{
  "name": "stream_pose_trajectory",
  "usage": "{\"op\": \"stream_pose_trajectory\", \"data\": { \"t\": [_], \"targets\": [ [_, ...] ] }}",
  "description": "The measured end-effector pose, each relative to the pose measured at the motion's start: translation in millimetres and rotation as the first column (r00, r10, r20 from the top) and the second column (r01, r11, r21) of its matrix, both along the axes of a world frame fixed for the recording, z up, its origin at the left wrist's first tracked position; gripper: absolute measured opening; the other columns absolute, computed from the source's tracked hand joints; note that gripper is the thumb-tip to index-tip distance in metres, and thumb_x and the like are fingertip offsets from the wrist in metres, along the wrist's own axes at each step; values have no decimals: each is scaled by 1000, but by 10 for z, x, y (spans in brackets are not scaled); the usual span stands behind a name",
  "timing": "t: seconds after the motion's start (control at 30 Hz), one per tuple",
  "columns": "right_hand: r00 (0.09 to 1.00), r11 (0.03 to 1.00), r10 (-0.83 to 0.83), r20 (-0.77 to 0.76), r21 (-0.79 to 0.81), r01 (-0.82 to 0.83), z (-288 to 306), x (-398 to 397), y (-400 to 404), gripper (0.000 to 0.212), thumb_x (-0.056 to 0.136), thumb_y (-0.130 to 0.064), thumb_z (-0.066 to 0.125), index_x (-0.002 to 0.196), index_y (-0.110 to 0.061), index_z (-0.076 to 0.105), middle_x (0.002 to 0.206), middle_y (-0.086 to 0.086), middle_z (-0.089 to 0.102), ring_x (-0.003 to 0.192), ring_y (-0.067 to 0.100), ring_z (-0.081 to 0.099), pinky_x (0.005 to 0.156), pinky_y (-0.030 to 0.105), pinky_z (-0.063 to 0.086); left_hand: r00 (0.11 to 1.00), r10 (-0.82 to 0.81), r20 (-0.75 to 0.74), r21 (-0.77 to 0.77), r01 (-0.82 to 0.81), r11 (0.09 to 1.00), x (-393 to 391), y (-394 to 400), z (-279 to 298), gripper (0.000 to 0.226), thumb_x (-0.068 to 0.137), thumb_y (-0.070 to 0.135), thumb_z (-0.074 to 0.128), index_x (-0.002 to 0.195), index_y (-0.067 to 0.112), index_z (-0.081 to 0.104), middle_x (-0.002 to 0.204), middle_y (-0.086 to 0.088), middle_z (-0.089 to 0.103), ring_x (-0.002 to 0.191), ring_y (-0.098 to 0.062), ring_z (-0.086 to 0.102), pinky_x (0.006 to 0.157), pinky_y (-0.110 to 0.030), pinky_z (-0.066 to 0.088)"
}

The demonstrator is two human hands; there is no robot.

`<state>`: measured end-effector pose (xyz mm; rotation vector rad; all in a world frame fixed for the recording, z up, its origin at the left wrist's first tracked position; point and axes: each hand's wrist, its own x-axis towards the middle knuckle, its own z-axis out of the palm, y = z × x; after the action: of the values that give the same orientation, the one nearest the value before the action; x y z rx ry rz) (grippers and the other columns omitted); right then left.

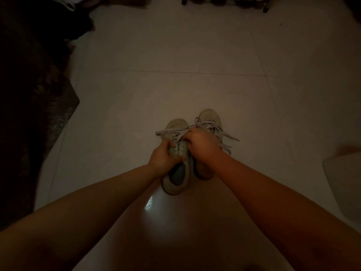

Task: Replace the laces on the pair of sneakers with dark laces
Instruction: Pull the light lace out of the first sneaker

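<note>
While left hand (166,155) grips the left sneaker (175,157), right hand (201,143) fingers pinching its pale lace (170,132) (dim light): could snag in eyelets

Pale glossy tile floor (175,55) is carrying everything here, dim light, a small glare spot shining just below the hands. Two light sneakers (176,173) are sitting side by side on it right under both hands, toes pointing away. A dark rug (39,114) is lying well off to the left of the hands, and something pale (343,182) is sitting off to the right.
</note>
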<state>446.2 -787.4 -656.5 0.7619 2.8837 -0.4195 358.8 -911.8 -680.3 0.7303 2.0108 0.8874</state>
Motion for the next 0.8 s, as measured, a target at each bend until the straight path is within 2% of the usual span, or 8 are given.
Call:
{"op": "stream_pose_trajectory", "data": {
  "t": [0.13, 0.23, 0.3, 0.4, 0.5, 0.6, 0.7, 0.8],
  "targets": [
    [998, 991, -12, -56, 134, 19, 21, 9, -11, 14, 87, -9, 53, 90, -6, 67, 95, 14, 65, 97, 32, 59, 89, 38, 42, 1000, 1, 2, 8, -1, 1000, 5, 0, 5, 45, 74, 26, 78, 100, 13, 44, 65, 4, 45, 58, -9, 43, 51, -22, 32],
    [995, 990, -68, -71, 119, 76, 100, 34, 26, 14, 88, -13, 53, 93, -8, 66, 100, 12, 63, 99, 30, 56, 83, 36, 39, 1000, -5, -15, 14, 5, 1000, 1, -11, 5, 45, 73, 27, 79, 100, 13, 45, 65, 3, 46, 58, -12, 44, 54, -24, 34],
    [965, 979, -200, -169, 15, 205, 205, 46, 150, 16, 89, -13, 50, 91, -10, 65, 98, 9, 63, 91, 24, 56, 76, 31, 38, 1000, -12, -26, 20, 13, 1000, -15, -23, -2, 46, 73, 28, 79, 100, 13, 46, 65, 2, 45, 59, -13, 44, 54, -24, 34],
    [817, 869, -491, -302, -228, 439, 367, 71, 421, 13, 91, -12, 48, 91, -11, 61, 100, 9, 61, 94, 23, 54, 77, 26, 37, 999, -18, -28, 26, 19, 999, -24, -30, 3, 46, 73, 28, 79, 101, 13, 46, 65, 2, 45, 58, -12, 43, 53, -23, 34],
    [649, 707, -701, -294, -398, 584, 414, 133, 588, 12, 93, -14, 48, 95, -11, 59, 106, 10, 61, 100, 24, 55, 83, 29, 42, 999, -23, -26, 27, 23, 999, -14, -18, 13, 46, 73, 28, 79, 103, 11, 47, 65, 0, 45, 59, -12, 43, 53, -24, 34],
    [520, 581, -812, -264, -438, 686, 382, 169, 608, 14, 94, -16, 45, 95, -11, 59, 108, 10, 61, 103, 26, 56, 87, 34, 46, 999, -22, -27, 23, 23, 999, -17, -16, 9, 46, 73, 28, 79, 101, 13, 46, 65, 0, 46, 59, -13, 44, 54, -25, 35],
    [572, 639, -768, -289, -274, 719, 350, 202, 512, 18, 90, -10, 44, 100, -9, 60, 110, 11, 61, 107, 29, 51, 87, 34, 41, 999, -19, -30, 23, 20, 1000, -20, -25, 1, 45, 73, 28, 79, 100, 15, 45, 65, 1, 46, 58, -11, 44, 53, -23, 34],
    [805, 866, -478, -351, -35, 499, 335, 177, 312, 25, 85, -10, 50, 106, -13, 63, 109, 8, 62, 104, 28, 49, 86, 34, 38, 999, -27, -31, 32, 28, 999, -20, -22, 0, 45, 73, 27, 79, 99, 15, 45, 65, 1, 46, 58, -11, 43, 53, -24, 34]
  ]
}}
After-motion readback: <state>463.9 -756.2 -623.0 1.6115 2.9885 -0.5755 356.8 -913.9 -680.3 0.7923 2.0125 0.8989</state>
